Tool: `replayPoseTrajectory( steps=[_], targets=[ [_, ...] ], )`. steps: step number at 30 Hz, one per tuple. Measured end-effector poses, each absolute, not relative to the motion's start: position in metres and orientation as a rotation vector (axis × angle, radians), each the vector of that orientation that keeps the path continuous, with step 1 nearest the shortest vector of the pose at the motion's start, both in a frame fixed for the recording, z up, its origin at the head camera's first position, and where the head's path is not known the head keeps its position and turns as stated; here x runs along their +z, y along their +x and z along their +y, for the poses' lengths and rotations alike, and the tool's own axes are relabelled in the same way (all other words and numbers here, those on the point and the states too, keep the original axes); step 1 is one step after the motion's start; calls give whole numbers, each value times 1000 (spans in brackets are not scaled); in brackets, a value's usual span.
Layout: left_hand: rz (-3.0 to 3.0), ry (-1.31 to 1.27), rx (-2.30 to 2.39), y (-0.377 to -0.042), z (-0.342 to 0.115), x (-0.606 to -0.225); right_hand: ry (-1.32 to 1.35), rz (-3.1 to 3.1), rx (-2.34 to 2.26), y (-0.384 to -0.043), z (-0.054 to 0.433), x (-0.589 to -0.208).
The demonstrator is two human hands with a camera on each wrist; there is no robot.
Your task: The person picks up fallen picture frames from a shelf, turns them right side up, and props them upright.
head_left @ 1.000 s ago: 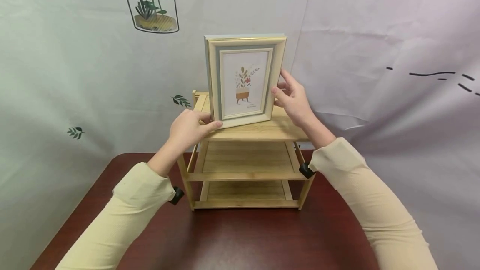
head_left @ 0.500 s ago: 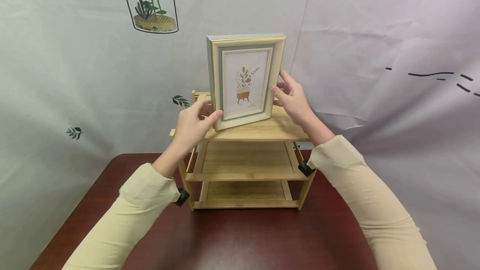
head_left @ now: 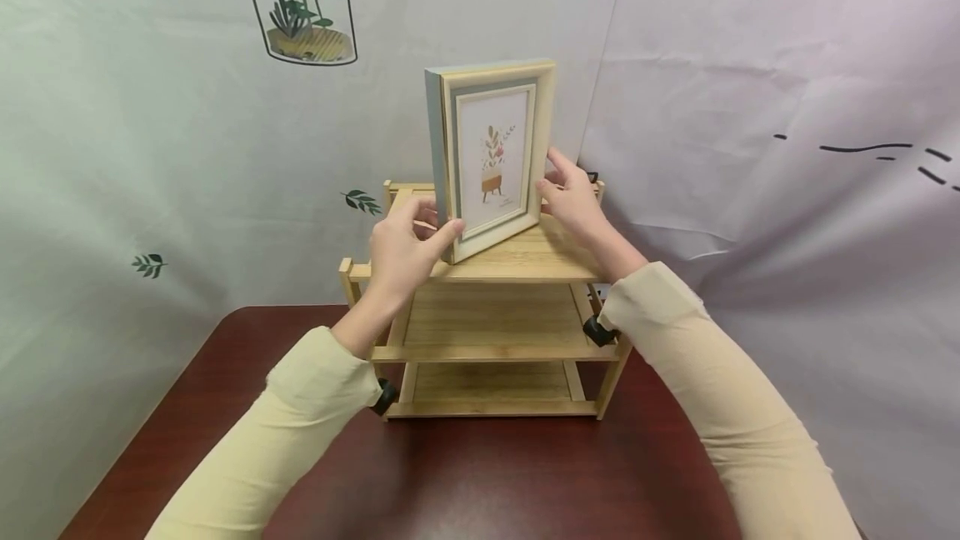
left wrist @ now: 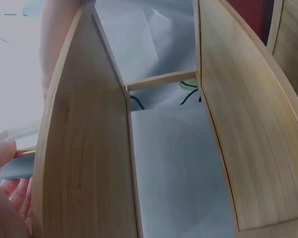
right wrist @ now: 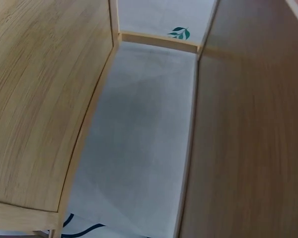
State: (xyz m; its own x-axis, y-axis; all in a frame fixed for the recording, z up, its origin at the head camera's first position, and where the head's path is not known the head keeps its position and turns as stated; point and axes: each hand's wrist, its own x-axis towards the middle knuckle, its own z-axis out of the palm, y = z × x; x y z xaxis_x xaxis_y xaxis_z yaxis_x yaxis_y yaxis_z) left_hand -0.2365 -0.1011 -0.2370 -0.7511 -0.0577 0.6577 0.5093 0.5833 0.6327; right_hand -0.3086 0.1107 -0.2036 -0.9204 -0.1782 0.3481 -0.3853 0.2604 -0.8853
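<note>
A cream and grey-blue picture frame with a potted-plant print stands upright on the top shelf of a wooden rack, angled so that its left side face shows. My left hand holds its lower left edge, thumb at the front and fingers behind. On the opposite edge my right hand pinches the frame, thumb on the front, fingertips along the side. In the left wrist view the left hand grips the frame's corner beside the shelf board. The right wrist view shows mostly shelf boards.
The three-tier rack's middle shelf and bottom shelf lie below the hands. It stands on a dark red table. Behind hangs a pale cloth with printed plants, close to the rack's back.
The frame has turned, its right edge going back and its left side face coming into view. My left hand has moved up and right along its edge; my right hand has shifted slightly left.
</note>
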Motion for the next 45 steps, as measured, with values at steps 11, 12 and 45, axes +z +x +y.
replayPoseTrajectory(
  steps=[11, 12, 45],
  targets=[
    [-2093, -373, -1138, -240, -80, -239, 443, -2401, 1639, -318, 110, -201],
    [-2093, -370, -1132, -240, -78, -239, 438, -2391, 1667, -318, 110, -201],
    [-2043, -389, -1066, -239, -61, -246, 723, -2252, 1028, -242, 75, -117]
  ],
)
